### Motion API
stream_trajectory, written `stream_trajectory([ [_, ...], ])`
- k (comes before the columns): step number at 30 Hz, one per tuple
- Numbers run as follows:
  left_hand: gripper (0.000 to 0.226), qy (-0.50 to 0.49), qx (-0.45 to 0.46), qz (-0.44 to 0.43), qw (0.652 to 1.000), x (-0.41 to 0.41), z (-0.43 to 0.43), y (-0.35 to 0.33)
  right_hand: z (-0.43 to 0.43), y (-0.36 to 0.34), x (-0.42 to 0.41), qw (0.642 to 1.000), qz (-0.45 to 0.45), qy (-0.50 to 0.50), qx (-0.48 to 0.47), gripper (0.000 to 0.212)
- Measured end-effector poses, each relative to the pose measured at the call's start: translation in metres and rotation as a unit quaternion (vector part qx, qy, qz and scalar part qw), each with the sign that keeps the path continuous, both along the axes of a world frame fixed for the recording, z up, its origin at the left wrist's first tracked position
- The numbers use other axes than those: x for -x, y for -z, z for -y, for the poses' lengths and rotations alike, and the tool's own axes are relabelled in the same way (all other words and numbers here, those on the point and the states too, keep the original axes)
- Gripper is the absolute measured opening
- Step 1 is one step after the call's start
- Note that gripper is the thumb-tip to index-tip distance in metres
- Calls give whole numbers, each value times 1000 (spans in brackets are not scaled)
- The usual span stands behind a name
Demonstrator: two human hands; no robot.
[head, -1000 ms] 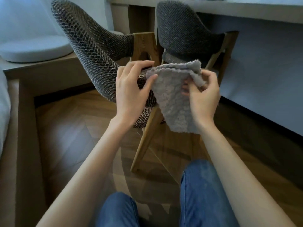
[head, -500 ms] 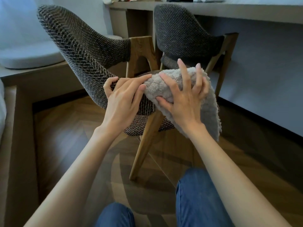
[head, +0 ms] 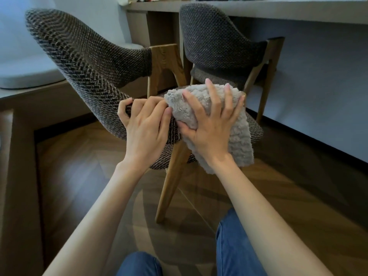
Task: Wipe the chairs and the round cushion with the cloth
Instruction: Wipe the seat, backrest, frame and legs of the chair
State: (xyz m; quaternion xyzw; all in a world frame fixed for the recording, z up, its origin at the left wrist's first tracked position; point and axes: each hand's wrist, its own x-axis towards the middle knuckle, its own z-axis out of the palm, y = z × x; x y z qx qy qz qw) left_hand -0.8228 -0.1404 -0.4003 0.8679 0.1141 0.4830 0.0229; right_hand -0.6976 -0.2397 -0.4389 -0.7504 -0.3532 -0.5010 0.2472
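A fluffy grey cloth [head: 237, 134] lies over the front edge of the near woven chair [head: 79, 62]. My right hand [head: 211, 126] presses it onto the seat with spread fingers, thumb tucked under a fold. My left hand [head: 145, 124] grips the seat's edge beside the cloth, its fingertips touching the cloth's left corner. A second grey chair [head: 215, 36] stands behind, pushed toward the desk. The pale round cushion [head: 23, 76] rests on the low bench at far left.
A desk top [head: 258, 10] runs along the back with small items on it. The wooden bench [head: 18, 136] borders the left side. My knees in blue jeans [head: 233, 246] are at the bottom over wooden flooring.
The cloth went from held up between both hands to draped on the near chair's seat. My right hand flattened onto it and my left hand dropped to grip the seat edge.
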Motion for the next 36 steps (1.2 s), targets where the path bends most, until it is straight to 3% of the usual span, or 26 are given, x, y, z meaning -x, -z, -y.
stream_trajectory([
  [6,36,-18,23,-7,1000,-4,7,1,19,18,-24,982,-112,-20,-149,59],
  [14,45,-12,19,-45,999,-17,34,16,53,81,-14,956,-284,19,-70,81],
  [21,46,75,-3,-19,997,-8,47,45,52,52,-24,977,-209,-20,-42,97],
  [26,32,108,83,-12,991,2,62,90,61,92,-25,966,-255,18,-25,105],
  [31,43,104,263,-42,958,1,60,111,68,122,-22,931,-352,-27,-96,84],
  [36,53,85,255,-5,963,-7,60,116,64,105,-19,955,-284,17,-76,83],
])
